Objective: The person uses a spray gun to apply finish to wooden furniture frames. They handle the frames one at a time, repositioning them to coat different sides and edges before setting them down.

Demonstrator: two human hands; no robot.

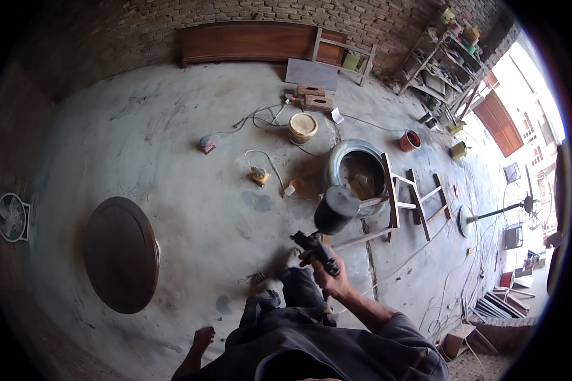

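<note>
In my right hand (330, 273) is a black spray gun (316, 249), gripped by its handle in front of my body. A dark round paint cup (338, 209) stands out beyond the gun, on its far side. A pale hose (353, 303) shows by my right wrist. My left hand (203, 336) hangs low at my left side, small in the picture, and its fingers are not clear enough to read. Left of me is a dark brown round wooden tabletop (121, 254), apart from both hands.
Ahead lie a tyre-like ring (340, 159), a lidded bucket (302, 127), an orange sander (259, 176) with its cord, and a red bucket (410, 140). Wooden frames (403, 203) stand to the right, near a pedestal fan (489, 214). Another fan (11, 217) is far left.
</note>
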